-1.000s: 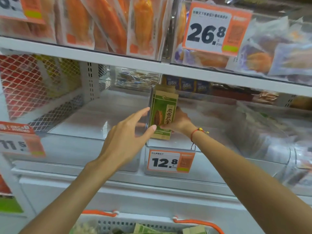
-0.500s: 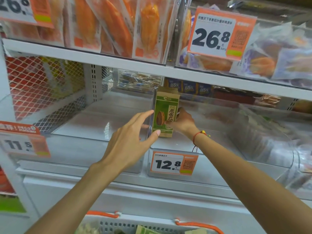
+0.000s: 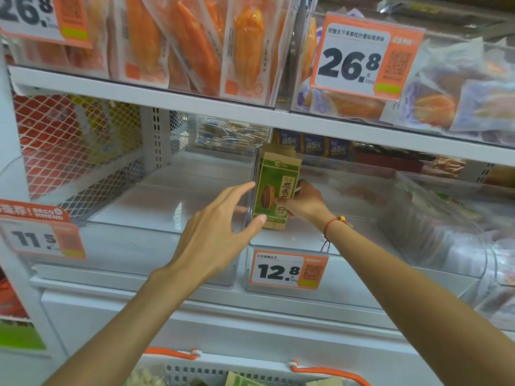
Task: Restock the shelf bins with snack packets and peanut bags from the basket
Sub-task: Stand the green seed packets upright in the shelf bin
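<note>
A green and tan snack packet [image 3: 274, 189] with a sunflower seed on its front stands upright inside the clear middle shelf bin [image 3: 348, 246], against the bin's left wall. My right hand [image 3: 305, 200] grips the packet's right side from within the bin. My left hand [image 3: 217, 232] reaches in with straight fingers, its thumb tip touching the packet's lower left corner. At the bottom edge sits the white basket [image 3: 195, 371] with orange handles, and green packets [image 3: 242, 380] show in it.
A clear bin [image 3: 125, 240] stands to the left behind a 11.5 price tag [image 3: 41, 238]. A 12.8 tag [image 3: 288, 268] hangs on the middle bin. The shelf above [image 3: 195, 98] holds orange-filled bags. More bagged goods [image 3: 446, 238] fill the bin on the right.
The packet has been pushed a little deeper and more upright against the bin's left wall. Both hands stayed on it, and the view moved slightly closer.
</note>
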Action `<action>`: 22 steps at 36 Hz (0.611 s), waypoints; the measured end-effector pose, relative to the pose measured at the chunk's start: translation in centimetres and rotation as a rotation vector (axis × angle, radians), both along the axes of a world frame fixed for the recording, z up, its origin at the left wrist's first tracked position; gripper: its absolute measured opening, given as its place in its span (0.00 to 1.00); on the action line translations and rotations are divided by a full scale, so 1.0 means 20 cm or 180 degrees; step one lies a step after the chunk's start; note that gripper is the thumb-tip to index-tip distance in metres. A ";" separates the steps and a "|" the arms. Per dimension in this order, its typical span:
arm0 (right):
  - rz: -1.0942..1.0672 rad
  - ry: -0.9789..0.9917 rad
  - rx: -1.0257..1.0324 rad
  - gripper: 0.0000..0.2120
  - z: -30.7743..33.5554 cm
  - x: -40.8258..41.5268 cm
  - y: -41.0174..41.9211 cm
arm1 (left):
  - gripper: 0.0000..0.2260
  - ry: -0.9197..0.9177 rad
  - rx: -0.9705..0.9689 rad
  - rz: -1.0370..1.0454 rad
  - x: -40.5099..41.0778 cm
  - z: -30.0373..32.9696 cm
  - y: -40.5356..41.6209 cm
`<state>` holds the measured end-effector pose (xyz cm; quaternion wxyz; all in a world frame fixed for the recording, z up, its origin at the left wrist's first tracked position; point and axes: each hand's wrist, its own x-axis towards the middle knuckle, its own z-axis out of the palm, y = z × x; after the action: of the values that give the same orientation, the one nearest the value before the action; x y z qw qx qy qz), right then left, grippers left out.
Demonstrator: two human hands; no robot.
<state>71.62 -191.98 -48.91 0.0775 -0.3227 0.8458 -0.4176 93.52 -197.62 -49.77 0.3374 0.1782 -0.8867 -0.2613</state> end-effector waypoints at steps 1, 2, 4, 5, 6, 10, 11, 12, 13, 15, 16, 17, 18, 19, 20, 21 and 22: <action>0.0014 0.0016 0.0019 0.18 0.00 0.00 0.00 | 0.26 -0.0006 0.0000 0.0002 0.00 0.00 0.00; 0.0022 0.0020 0.0026 0.18 0.00 0.00 0.00 | 0.26 -0.0012 0.0005 0.0002 0.00 0.00 0.00; 0.0038 -0.0021 0.0020 0.20 0.01 0.00 0.01 | 0.26 -0.0017 0.0015 0.0004 0.00 0.01 0.00; 0.0046 -0.0054 0.0028 0.20 0.01 0.00 0.01 | 0.26 -0.0024 0.0015 0.0009 0.01 0.01 0.00; 0.0050 -0.0089 0.0051 0.21 0.02 -0.01 0.01 | 0.26 -0.0030 0.0019 0.0017 0.01 0.01 0.01; 0.0095 -0.0136 0.0334 0.29 0.06 -0.04 0.03 | 0.26 -0.0072 0.0064 0.0035 0.01 0.02 0.01; 0.0112 -0.0122 0.0447 0.32 0.07 -0.05 0.03 | 0.25 -0.0081 0.0075 0.0040 0.01 0.03 0.02; 0.0129 -0.0117 0.0541 0.33 0.09 -0.05 0.04 | 0.25 -0.0087 0.0080 0.0047 0.02 0.03 0.02; 0.0145 -0.0117 0.0613 0.34 0.10 -0.05 0.06 | 0.25 -0.0102 0.0084 0.0062 0.02 0.05 0.03; 0.0193 0.0008 0.0774 0.35 0.12 -0.04 0.11 | 0.25 -0.0160 0.0111 0.0147 0.03 0.07 0.05; 0.0222 0.0232 0.0910 0.34 0.13 -0.03 0.14 | 0.25 -0.0168 0.0138 0.0207 0.04 0.09 0.06; 0.0244 0.0540 0.1055 0.33 0.14 -0.01 0.17 | 0.25 -0.0151 0.0155 0.0267 0.04 0.10 0.07; 0.0268 0.0846 0.1130 0.30 0.16 0.01 0.22 | 0.25 -0.0111 0.0139 0.0329 0.05 0.11 0.08; 0.0298 0.1067 0.1124 0.28 0.18 0.05 0.26 | 0.24 -0.0062 0.0063 0.0398 0.07 0.13 0.09; 0.0352 0.1221 0.1057 0.25 0.20 0.10 0.32 | 0.23 -0.0017 -0.0083 0.0471 0.08 0.14 0.11; 0.0449 0.1365 0.0969 0.23 0.23 0.16 0.37 | 0.22 0.0020 -0.0266 0.0533 0.11 0.16 0.13; 0.0571 0.1525 0.0894 0.20 0.26 0.23 0.43 | 0.19 0.0070 -0.0472 0.0575 0.13 0.17 0.16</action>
<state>76.17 -183.38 -43.79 -0.0438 -0.4718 0.8577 -0.1998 96.14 -194.42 -46.31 0.3816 0.2291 -0.8801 -0.1654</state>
